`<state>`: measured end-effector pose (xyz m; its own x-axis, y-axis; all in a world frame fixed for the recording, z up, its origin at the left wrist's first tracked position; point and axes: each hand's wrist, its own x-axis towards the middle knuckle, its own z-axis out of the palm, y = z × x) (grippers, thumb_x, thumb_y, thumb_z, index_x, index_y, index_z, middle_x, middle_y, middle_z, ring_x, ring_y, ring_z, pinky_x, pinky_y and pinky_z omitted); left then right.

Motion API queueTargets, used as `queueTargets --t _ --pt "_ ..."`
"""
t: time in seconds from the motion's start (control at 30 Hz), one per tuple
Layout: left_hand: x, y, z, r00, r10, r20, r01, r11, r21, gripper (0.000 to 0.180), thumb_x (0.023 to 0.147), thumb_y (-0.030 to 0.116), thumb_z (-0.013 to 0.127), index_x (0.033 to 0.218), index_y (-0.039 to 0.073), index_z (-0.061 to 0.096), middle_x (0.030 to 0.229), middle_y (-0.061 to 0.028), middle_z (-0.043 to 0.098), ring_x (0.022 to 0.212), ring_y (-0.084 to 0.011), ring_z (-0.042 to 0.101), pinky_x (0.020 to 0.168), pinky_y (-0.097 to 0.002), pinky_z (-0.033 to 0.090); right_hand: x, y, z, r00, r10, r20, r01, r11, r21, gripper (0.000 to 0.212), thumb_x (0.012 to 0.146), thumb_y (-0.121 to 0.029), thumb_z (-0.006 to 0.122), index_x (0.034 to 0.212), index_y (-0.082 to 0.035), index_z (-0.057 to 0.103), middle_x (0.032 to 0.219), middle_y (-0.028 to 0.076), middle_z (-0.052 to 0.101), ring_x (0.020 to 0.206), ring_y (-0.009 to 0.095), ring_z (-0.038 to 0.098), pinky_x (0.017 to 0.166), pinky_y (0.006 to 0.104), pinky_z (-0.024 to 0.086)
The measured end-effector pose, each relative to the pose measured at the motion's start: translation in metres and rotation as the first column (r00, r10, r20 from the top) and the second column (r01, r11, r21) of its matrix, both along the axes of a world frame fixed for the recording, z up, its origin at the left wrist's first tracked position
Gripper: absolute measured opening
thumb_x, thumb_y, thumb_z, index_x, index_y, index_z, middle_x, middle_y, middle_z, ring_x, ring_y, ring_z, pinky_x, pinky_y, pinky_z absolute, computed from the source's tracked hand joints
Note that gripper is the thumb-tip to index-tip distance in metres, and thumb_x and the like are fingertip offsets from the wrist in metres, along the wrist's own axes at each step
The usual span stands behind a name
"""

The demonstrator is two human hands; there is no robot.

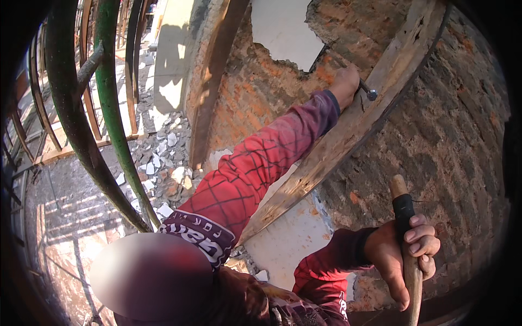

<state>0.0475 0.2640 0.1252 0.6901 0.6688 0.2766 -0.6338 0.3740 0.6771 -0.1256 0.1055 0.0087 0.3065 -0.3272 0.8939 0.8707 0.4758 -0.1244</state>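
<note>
My left hand is stretched out at the upper middle, closed around a dark metal chisel. The chisel's rounded, shiny end sticks out to the right of the fist, over a wooden beam. Its other end points at the broken edge of a pale tile or plaster patch on the wall. Lower right, my right hand grips a wooden handle wrapped with black tape near its upper end. The lower end of this handle runs out of view, so any tool head is hidden.
A worn wooden beam slants across the rough brick wall. Broken white pieces litter the floor at left. Green and dark curved poles stand at the left. Another pale slab shows below the beam.
</note>
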Motion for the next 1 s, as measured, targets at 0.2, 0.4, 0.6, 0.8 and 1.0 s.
queueTargets --t 0.2,0.4,0.6,0.8,1.0 --pt "-0.014 0.01 -0.001 0.974 -0.218 -0.06 0.216 0.976 -0.043 0.031 0.089 0.028 0.042 0.074 0.002 0.052 0.063 -0.0099 0.049 0.054 -0.0201 0.046 0.05 -0.0373 0.033 0.025 0.004 -0.067 0.742 -0.036 -0.669 -0.4 0.778 -0.485 0.068 0.087 -0.068 0.044 0.078 0.0 0.045 0.057 0.007 0.047 0.045 0.017 0.048 0.049 0.0283 0.043" --pt "-0.004 0.011 0.0 0.989 -0.144 -0.036 0.145 0.989 0.005 0.038 0.093 0.031 0.036 0.089 -0.001 0.058 0.076 -0.0133 0.058 0.068 -0.0237 0.056 0.062 -0.0374 0.042 -0.035 -0.042 0.03 0.959 0.062 0.276 -0.052 0.998 -0.045 0.076 0.081 -0.081 0.031 0.089 -0.006 0.045 0.067 0.005 0.043 0.053 0.016 0.046 0.05 0.0327 0.044" --pt "-0.011 0.009 -0.004 0.979 -0.194 -0.063 0.197 0.98 0.039 0.034 0.093 0.029 0.038 0.085 0.003 0.057 0.074 -0.0092 0.055 0.066 -0.0207 0.052 0.06 -0.036 0.04 0.061 0.025 -0.071 0.872 -0.088 -0.482 -0.283 0.714 -0.641 0.065 0.089 -0.067 0.039 0.079 -0.004 0.047 0.06 0.005 0.048 0.048 0.016 0.048 0.047 0.0287 0.04" --pt "-0.001 0.011 -0.007 0.981 -0.181 -0.063 0.18 0.983 -0.016 0.031 0.093 0.03 0.039 0.079 0.006 0.052 0.065 -0.0067 0.048 0.053 -0.0192 0.044 0.05 -0.036 0.034 -0.031 -0.022 0.001 0.997 0.025 -0.071 -0.043 0.961 -0.273 0.079 0.079 -0.08 0.036 0.089 -0.002 0.043 0.067 0.008 0.046 0.053 0.017 0.048 0.05 0.0284 0.044" --pt "-0.005 0.007 0.005 0.978 -0.195 -0.077 0.198 0.98 0.031 0.033 0.093 0.028 0.037 0.089 0.001 0.056 0.071 -0.0104 0.053 0.06 -0.0219 0.051 0.054 -0.0368 0.039 0.047 0.01 -0.047 0.999 -0.001 -0.052 -0.013 0.962 -0.274 0.067 0.087 -0.07 0.038 0.082 -0.003 0.045 0.061 0.007 0.047 0.05 0.017 0.049 0.048 0.0286 0.041"
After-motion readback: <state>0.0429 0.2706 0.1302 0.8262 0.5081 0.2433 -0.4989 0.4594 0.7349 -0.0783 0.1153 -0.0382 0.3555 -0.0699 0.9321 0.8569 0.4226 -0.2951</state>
